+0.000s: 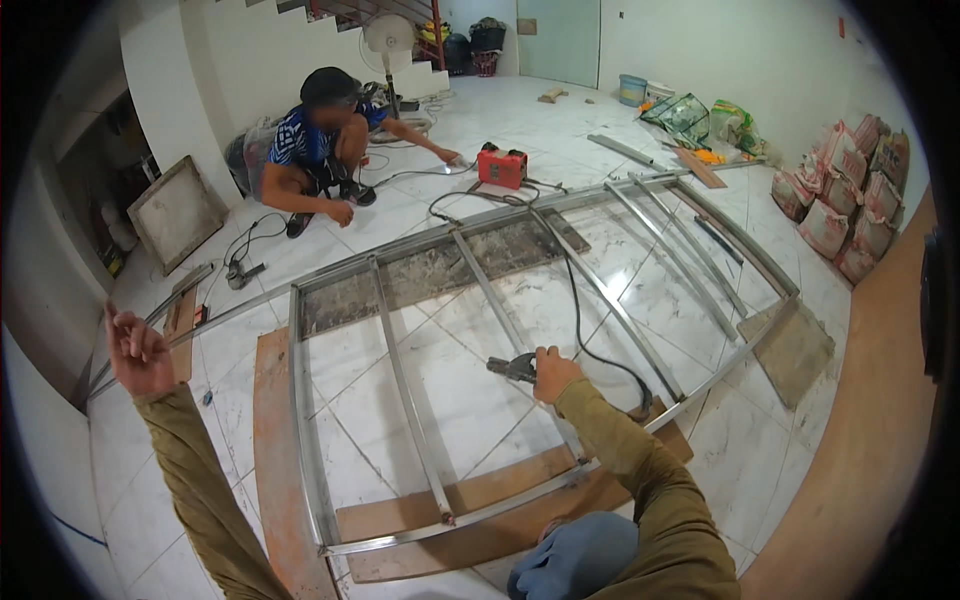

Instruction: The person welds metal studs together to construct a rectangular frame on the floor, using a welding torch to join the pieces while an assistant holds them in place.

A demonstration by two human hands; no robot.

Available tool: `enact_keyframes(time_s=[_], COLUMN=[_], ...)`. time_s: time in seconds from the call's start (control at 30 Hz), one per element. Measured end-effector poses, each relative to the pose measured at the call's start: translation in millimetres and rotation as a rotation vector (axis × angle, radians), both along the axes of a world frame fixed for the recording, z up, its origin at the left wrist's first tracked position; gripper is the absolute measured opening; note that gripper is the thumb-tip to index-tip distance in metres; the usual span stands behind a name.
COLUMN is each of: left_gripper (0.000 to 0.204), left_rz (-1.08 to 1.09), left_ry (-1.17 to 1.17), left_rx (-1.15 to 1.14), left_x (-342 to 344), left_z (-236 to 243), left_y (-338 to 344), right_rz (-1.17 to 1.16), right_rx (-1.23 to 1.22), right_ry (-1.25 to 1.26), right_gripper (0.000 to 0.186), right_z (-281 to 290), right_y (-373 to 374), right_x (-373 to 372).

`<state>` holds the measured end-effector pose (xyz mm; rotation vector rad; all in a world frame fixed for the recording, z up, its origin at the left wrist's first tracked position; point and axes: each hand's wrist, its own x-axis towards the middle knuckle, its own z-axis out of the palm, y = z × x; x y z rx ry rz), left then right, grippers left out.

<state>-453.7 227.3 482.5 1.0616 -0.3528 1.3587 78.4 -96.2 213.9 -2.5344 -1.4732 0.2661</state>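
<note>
My right hand (pixel 556 374) is closed around a dark welding clamp (pixel 512 368), its jaws toward the left, above the bars of a metal frame (pixel 400 400). The frame lies flat, made of silvery square tubes with several crossbars. Raised at the left, beyond the frame's left side, my left hand (pixel 140 352) has its index finger stretched out and the other fingers partly curled, holding nothing. A black cable (pixel 585 325) runs across the frame near my right hand. My knee in blue cloth (pixel 575 560) shows at the frame's near edge.
A co-worker (pixel 320 150) crouches beyond the frame, one hand reaching toward a red welding machine (pixel 502 167). An angle grinder (pixel 238 274) lies at left. Boards (pixel 275 450) lie under the frame's edges. Filled sacks (pixel 845 190) are piled at right; a fan (pixel 388 40) stands behind.
</note>
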Motion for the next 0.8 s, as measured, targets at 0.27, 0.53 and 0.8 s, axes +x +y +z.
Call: enact_keyframes(time_s=[0.27, 0.53, 0.8], left_gripper=[0.017, 0.010, 0.043], left_rz=[0.572, 0.887, 0.718], left_ry=[0.231, 0.272, 0.264], left_rx=[0.164, -0.316, -0.452], left_x=[-73.7, -33.6, -106.0], left_z=[128.8, 148.9, -105.4], left_y=[81.1, 64.0, 69.3], right_rz=[0.030, -0.055, -0.097], right_rx=[-0.019, 0.120, 0.361], right_ry=[0.031, -0.025, -0.282], right_gripper=[0.055, 0.059, 0.053], right_z=[7.8, -0.9, 135.0], right_y=[15.3, 8.3, 42.0], right_x=[10.3, 40.5, 114.9])
